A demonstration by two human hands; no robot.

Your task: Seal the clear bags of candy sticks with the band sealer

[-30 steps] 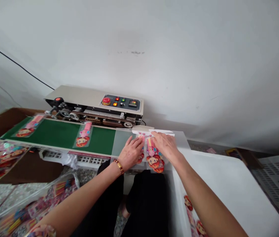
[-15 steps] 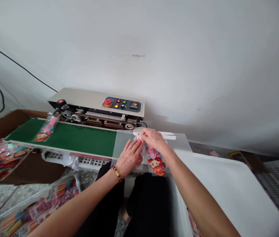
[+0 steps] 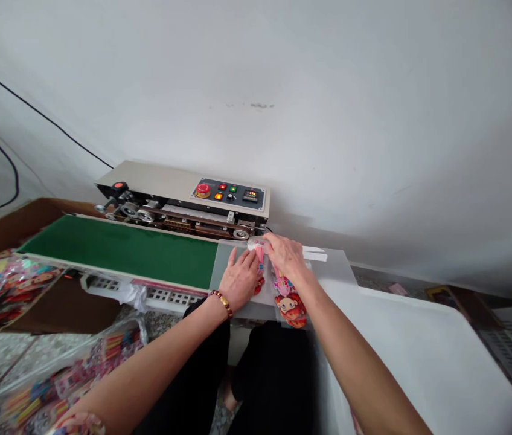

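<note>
Nearest you, at the lower left, lies a clear bag [image 3: 57, 380] full of coloured packets. Above your lap, the packet [image 3: 290, 302] lies on the clear feed plate [image 3: 332, 272]. Its long axis runs from the plate's near edge towards the far edge. The cartoon-face end points back at you and hangs over the near edge, and the pink top end points at the sealer [image 3: 179, 193].

Your right hand [image 3: 287, 258] covers the packet's upper half, and its fingers seem closed on the top end, though the view there is too small to be sure. Your left hand [image 3: 238, 279] lies flat just beside it with fingers straight and together, pressing a second packet [image 3: 259, 284] to the plate.

A second ago your right hand lay flat on the packet; now it has moved up to the far end. The packet riding the left end of the green belt [image 3: 120, 251] half a second ago has gone from it.
</note>
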